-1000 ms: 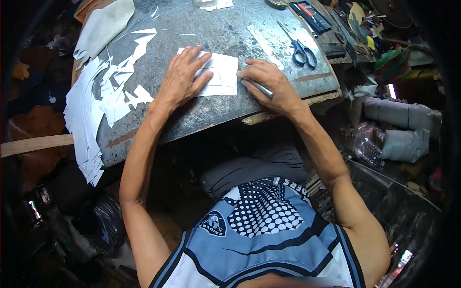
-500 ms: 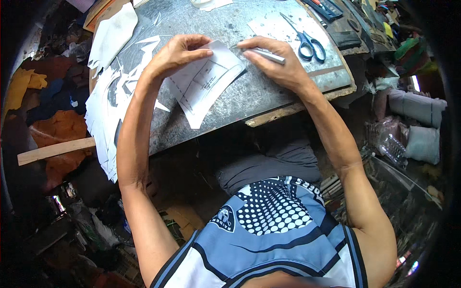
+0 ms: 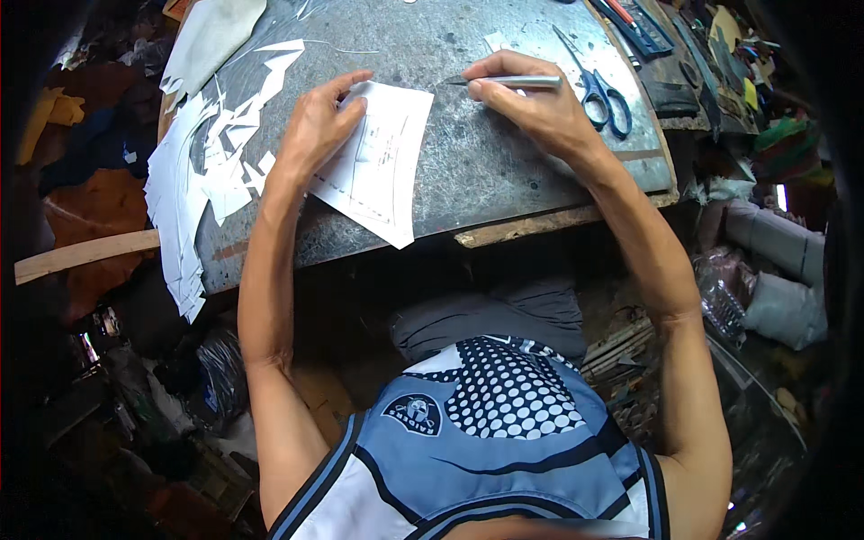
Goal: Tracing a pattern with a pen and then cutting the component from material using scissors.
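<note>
A white paper sheet (image 3: 382,166) with drawn lines lies tilted on the scratched grey metal work surface (image 3: 490,153), its lower corner past the front edge. My left hand (image 3: 319,126) rests on the sheet's upper left part, fingers spread and pressing it down. My right hand (image 3: 531,99) is to the right of the sheet, off the paper, and grips a slim silver knife-like tool (image 3: 504,81) whose tip points left toward the sheet's top right corner.
Blue-handled scissors (image 3: 598,85) lie just right of my right hand. White paper offcuts (image 3: 211,171) are piled along the surface's left side. Tools clutter the back right. A wooden strip (image 3: 531,225) edges the front. Leather scraps and bags lie on the floor around.
The sheet has been turned and slid toward the front edge under my left hand. My right hand has come off the paper and moved right with the tool.
</note>
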{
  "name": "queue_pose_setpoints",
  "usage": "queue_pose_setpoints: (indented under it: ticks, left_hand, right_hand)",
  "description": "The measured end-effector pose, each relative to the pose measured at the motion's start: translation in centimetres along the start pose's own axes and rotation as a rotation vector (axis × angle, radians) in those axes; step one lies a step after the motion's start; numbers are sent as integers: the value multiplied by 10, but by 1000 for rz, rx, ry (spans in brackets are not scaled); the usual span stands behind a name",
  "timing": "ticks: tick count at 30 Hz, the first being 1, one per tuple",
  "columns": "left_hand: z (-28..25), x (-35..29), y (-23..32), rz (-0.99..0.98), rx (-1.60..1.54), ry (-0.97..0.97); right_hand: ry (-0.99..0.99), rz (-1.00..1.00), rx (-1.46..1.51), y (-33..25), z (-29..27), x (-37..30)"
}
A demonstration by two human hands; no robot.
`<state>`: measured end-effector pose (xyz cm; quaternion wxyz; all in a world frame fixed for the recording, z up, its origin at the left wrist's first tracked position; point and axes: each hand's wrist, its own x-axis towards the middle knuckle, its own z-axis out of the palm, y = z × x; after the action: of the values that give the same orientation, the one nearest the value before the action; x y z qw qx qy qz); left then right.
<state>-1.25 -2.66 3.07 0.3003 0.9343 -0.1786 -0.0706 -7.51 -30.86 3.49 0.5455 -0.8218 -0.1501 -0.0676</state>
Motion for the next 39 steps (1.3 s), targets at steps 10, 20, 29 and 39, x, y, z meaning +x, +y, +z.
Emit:
queue_pose_setpoints:
  ticks: [10,20,29,39]
  left_hand:
    - [26,-7,2,451,298,205]
    - [41,-4,-12,410,215,143]
    - [44,-2,-17,464,170,210]
    - [45,-2,-15,461,173,214]
  right_hand:
    - [-149,-42,-48,21,19,44]
    - [-226,5,-75,25,26,46]
    - [-250,15,-138,27,25,47]
    - [-238,21,-154,26,25,46]
